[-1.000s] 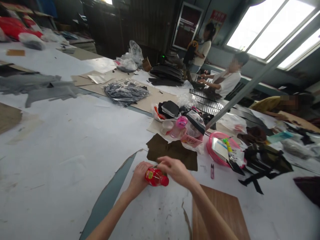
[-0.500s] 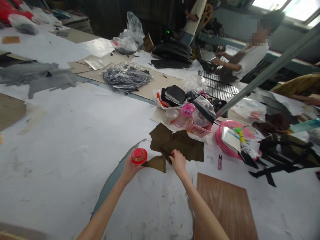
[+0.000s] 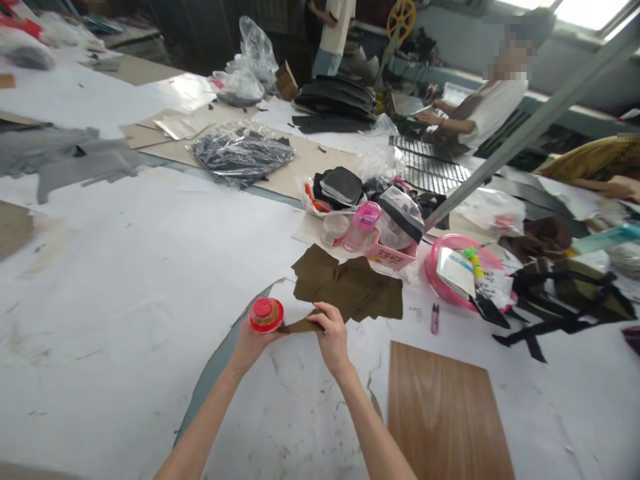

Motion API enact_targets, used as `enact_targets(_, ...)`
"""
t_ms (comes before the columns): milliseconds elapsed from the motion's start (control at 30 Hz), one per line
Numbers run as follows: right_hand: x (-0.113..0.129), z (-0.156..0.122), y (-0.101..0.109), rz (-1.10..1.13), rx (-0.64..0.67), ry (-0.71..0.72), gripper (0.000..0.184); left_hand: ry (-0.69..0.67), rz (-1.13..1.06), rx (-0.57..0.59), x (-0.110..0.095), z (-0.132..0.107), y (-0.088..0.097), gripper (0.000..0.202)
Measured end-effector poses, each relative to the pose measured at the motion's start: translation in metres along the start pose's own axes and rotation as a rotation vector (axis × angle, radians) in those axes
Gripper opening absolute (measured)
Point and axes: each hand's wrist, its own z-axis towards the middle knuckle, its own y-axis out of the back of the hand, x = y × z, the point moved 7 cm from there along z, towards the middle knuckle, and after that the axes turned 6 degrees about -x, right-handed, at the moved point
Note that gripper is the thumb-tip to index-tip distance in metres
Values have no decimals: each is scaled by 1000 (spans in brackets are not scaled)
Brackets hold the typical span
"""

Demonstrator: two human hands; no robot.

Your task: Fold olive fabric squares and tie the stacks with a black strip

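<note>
My left hand is closed around a small round container with a red lid. One end of a small brown fabric piece is at the fingers of that hand. My right hand pinches the other end of the same piece, so it spans the gap between both hands. Just beyond lie larger dark brown fabric pieces, spread flat and overlapping on the white table covering. The container's lower part is hidden by my left hand.
A wooden board lies to the right, near thread snips. Behind are a pink basin with items in it, a pink box, a pink bottle and a slanted metal pole. Several people are farther back.
My right hand has moved left from the larger fabric pieces to the small brown piece and now grips its end. My left hand still holds the red-lidded container. The view has shifted slightly.
</note>
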Motion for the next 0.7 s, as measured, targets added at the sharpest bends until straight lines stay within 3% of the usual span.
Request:
enact_targets(100, -12, -5, 12, 17, -38, -11, 33, 45, -60, -3, -8, -2, 7, 41)
enact_targets(200, -33, -25, 24, -6, -63, -55, 37, 39, -116, -89, -18, 0, 22, 46)
enact_targets(300, -52, -54, 25, -46, 25, -110, 43, 38, -142, -192, -19, 10, 39, 49)
enact_targets(400, -70, -81, 32, -59, 48, -254, 48, 24, -119, -280, -10, 28, 54, 51)
enact_targets(500, -87, -101, 49, -26, -66, -460, 45, 2, -65, -375, 0, 45, 68, 50)
enact_targets(600, -96, -106, 55, 30, -130, -613, 34, -9, -66, -395, 2, 51, 73, 46)
enact_targets(700, -92, -92, 46, -46, -86, -644, 35, 6, -82, -373, -2, 48, 71, 45)
